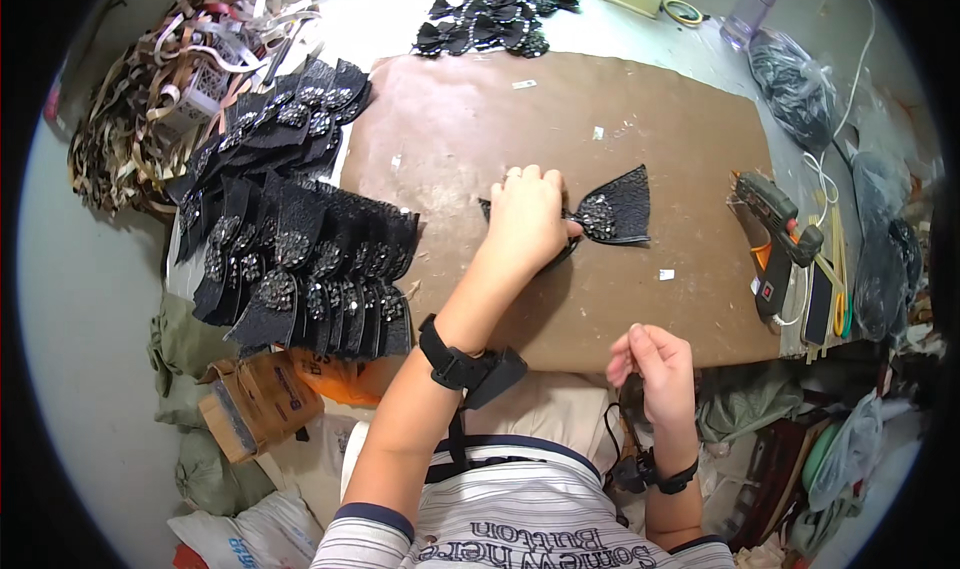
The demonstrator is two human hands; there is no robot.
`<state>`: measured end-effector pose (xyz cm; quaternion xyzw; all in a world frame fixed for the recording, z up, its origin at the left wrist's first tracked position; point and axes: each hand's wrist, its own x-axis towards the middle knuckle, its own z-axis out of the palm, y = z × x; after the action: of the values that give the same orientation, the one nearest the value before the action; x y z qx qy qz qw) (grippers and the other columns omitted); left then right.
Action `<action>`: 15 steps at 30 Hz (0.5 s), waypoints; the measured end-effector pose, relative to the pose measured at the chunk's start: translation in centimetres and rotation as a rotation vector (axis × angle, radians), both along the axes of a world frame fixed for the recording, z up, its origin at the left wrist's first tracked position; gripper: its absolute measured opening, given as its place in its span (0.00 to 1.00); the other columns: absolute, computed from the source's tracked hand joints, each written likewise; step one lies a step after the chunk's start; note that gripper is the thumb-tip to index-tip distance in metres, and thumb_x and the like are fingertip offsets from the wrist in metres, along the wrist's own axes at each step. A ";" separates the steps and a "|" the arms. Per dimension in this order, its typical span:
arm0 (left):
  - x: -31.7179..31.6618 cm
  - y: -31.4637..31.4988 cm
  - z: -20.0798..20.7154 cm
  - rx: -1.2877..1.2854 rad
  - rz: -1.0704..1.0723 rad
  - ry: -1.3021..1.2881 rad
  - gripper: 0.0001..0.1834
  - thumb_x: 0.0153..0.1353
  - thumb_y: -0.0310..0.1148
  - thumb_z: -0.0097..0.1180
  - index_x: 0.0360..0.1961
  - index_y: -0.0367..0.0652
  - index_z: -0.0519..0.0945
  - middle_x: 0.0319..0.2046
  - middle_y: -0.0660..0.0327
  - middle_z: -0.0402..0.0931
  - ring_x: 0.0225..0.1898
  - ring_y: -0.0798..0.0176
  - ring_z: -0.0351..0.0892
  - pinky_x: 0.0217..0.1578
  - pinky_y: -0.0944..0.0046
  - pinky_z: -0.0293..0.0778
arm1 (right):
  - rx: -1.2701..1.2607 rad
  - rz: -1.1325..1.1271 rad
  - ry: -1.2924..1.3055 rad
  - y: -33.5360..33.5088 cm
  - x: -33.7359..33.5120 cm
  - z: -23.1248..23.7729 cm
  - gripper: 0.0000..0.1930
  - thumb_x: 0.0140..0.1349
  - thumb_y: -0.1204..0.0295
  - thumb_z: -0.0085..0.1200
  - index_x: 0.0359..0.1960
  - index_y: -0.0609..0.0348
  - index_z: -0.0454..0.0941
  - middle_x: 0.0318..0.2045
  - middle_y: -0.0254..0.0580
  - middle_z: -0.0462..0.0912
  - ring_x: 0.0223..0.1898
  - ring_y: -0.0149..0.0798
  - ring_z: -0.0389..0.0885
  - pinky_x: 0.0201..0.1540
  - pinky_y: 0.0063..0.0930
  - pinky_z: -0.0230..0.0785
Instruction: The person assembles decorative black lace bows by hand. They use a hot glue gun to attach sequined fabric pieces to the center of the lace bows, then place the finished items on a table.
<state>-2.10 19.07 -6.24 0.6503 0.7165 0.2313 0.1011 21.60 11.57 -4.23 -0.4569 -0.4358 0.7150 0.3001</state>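
A black sequined bow (617, 209) with dark beads near its middle lies on the brown work mat (580, 309). My left hand (528, 209) covers its left half, fingers bent around it and thumb beside the beaded centre. My right hand (655, 364) hovers at the mat's front edge, apart from the bow. Its fingers are curled in with the thumb against them; whatever they may hold is hidden. Left of the mat, overlapping rows of similar black beaded bows (275, 294) are stacked.
Smaller black bows (490, 19) lie at the far edge. A glue gun (770, 209) and several thin sticks (838, 269) are at the right, near bagged black items (790, 74) and a bottle (748, 14). Ribbon strips (150, 99) heap at the far left; a cardboard box (262, 404) sits below the table.
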 end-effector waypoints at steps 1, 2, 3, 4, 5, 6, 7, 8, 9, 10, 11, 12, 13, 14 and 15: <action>0.0 0.8 0.3 -0.135 -0.016 -0.014 0.20 0.49 0.37 0.70 0.41 0.36 0.81 0.38 0.49 0.78 0.42 0.45 0.76 0.45 0.51 0.72 | -0.012 -0.040 0.009 0.3 0.1 -0.1 0.14 0.72 0.68 0.50 0.35 0.68 0.80 0.25 0.40 0.83 0.25 0.28 0.79 0.31 0.21 0.72; -0.1 1.3 0.8 -0.271 -0.028 -0.025 0.21 0.48 0.38 0.71 0.40 0.36 0.81 0.38 0.49 0.78 0.41 0.45 0.77 0.44 0.51 0.73 | -0.024 -0.076 0.020 0.5 0.2 -0.3 0.14 0.72 0.68 0.49 0.37 0.69 0.80 0.28 0.42 0.83 0.28 0.29 0.81 0.34 0.22 0.74; -0.3 1.5 1.1 -0.407 -0.035 -0.034 0.22 0.46 0.39 0.72 0.39 0.37 0.80 0.37 0.50 0.78 0.41 0.45 0.77 0.44 0.52 0.73 | -0.040 -0.005 0.099 1.1 1.0 -1.2 0.14 0.72 0.69 0.49 0.48 0.71 0.78 0.39 0.46 0.83 0.40 0.34 0.82 0.47 0.27 0.75; -0.5 1.1 1.3 -0.332 -0.053 -0.064 0.21 0.47 0.39 0.72 0.38 0.37 0.80 0.36 0.50 0.78 0.40 0.45 0.78 0.43 0.52 0.74 | -0.080 -0.025 0.165 1.3 0.7 -1.2 0.15 0.72 0.70 0.49 0.51 0.71 0.76 0.42 0.47 0.83 0.43 0.35 0.81 0.50 0.28 0.74; -0.5 0.4 1.4 -0.254 -0.077 -0.097 0.20 0.47 0.38 0.72 0.37 0.37 0.80 0.35 0.50 0.79 0.39 0.45 0.79 0.42 0.52 0.74 | -0.114 -0.049 0.227 1.7 0.2 -1.1 0.16 0.71 0.70 0.50 0.53 0.72 0.75 0.44 0.48 0.82 0.47 0.36 0.81 0.53 0.30 0.73; -0.6 -0.5 1.5 -0.175 -0.099 -0.130 0.19 0.47 0.38 0.72 0.36 0.37 0.80 0.34 0.50 0.80 0.38 0.45 0.80 0.41 0.52 0.75 | -0.148 -0.069 0.291 1.9 -0.3 -1.0 0.17 0.71 0.70 0.50 0.55 0.72 0.74 0.47 0.49 0.81 0.50 0.37 0.80 0.57 0.31 0.71; -0.6 -1.6 1.6 -0.144 -0.068 -0.202 0.17 0.48 0.36 0.71 0.35 0.38 0.79 0.30 0.51 0.80 0.33 0.47 0.80 0.39 0.56 0.75 | -0.184 -0.042 0.324 2.0 -0.6 -1.2 0.21 0.70 0.71 0.52 0.60 0.72 0.70 0.53 0.50 0.78 0.56 0.39 0.76 0.62 0.35 0.67; 0.4 -2.7 4.3 -0.254 -0.019 -0.397 0.18 0.48 0.35 0.71 0.34 0.36 0.77 0.28 0.50 0.79 0.30 0.51 0.79 0.38 0.59 0.75 | -0.170 -0.056 0.392 2.2 -1.0 -1.3 0.20 0.69 0.72 0.53 0.59 0.72 0.70 0.53 0.49 0.78 0.56 0.39 0.76 0.62 0.34 0.67; 0.9 -4.0 5.3 -0.266 -0.045 -0.484 0.17 0.49 0.31 0.71 0.33 0.35 0.75 0.27 0.55 0.78 0.30 0.61 0.76 0.37 0.64 0.74 | -0.160 -0.063 0.455 2.2 -1.5 -1.5 0.20 0.68 0.72 0.54 0.58 0.71 0.71 0.53 0.49 0.78 0.55 0.38 0.76 0.61 0.34 0.68; 1.0 -5.8 5.4 -0.288 -0.055 -0.583 0.15 0.50 0.27 0.71 0.33 0.35 0.75 0.27 0.60 0.77 0.31 0.69 0.74 0.36 0.67 0.73 | -0.165 -0.047 0.520 2.2 -2.2 -1.6 0.20 0.68 0.72 0.55 0.58 0.71 0.71 0.53 0.48 0.78 0.55 0.38 0.76 0.61 0.34 0.68; 1.6 -7.2 6.3 -0.306 -0.056 -0.654 0.15 0.51 0.26 0.71 0.33 0.35 0.75 0.27 0.62 0.77 0.32 0.72 0.73 0.36 0.68 0.73 | -0.147 0.011 0.601 2.5 -2.5 -1.1 0.18 0.65 0.75 0.58 0.55 0.67 0.73 0.51 0.45 0.79 0.53 0.36 0.77 0.59 0.32 0.69; 2.1 -8.4 7.3 -0.324 -0.057 -0.726 0.14 0.51 0.24 0.71 0.34 0.36 0.75 0.27 0.64 0.76 0.32 0.75 0.72 0.35 0.70 0.72 | -0.158 0.004 0.604 2.4 -2.6 -0.7 0.17 0.64 0.76 0.59 0.54 0.66 0.74 0.50 0.43 0.79 0.52 0.36 0.78 0.58 0.32 0.69; 2.3 -9.8 7.4 -0.282 -0.062 -0.767 0.15 0.51 0.28 0.71 0.34 0.36 0.74 0.25 0.58 0.75 0.28 0.65 0.72 0.33 0.65 0.72 | -0.173 0.013 0.608 2.1 -2.9 -0.3 0.17 0.63 0.77 0.59 0.53 0.65 0.75 0.49 0.42 0.80 0.51 0.35 0.78 0.57 0.31 0.69; 2.4 -10.9 7.5 -0.239 -0.068 -0.807 0.17 0.51 0.31 0.70 0.34 0.36 0.74 0.23 0.51 0.75 0.24 0.55 0.72 0.30 0.60 0.71 | -0.187 0.022 0.611 1.9 -3.2 0.3 0.16 0.62 0.79 0.60 0.52 0.64 0.75 0.48 0.41 0.81 0.50 0.34 0.79 0.56 0.30 0.70; 2.5 -11.9 7.9 -0.218 -0.056 -0.783 0.17 0.52 0.31 0.70 0.34 0.37 0.74 0.23 0.51 0.75 0.23 0.56 0.72 0.29 0.61 0.71 | -0.186 0.007 0.593 1.7 -3.4 1.3 0.17 0.58 0.83 0.60 0.50 0.64 0.77 0.44 0.39 0.82 0.46 0.34 0.80 0.52 0.29 0.72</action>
<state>0.43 7.22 1.69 0.5178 0.6263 0.3811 0.4408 18.23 13.24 -2.91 -0.2522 -0.2636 0.8550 0.3686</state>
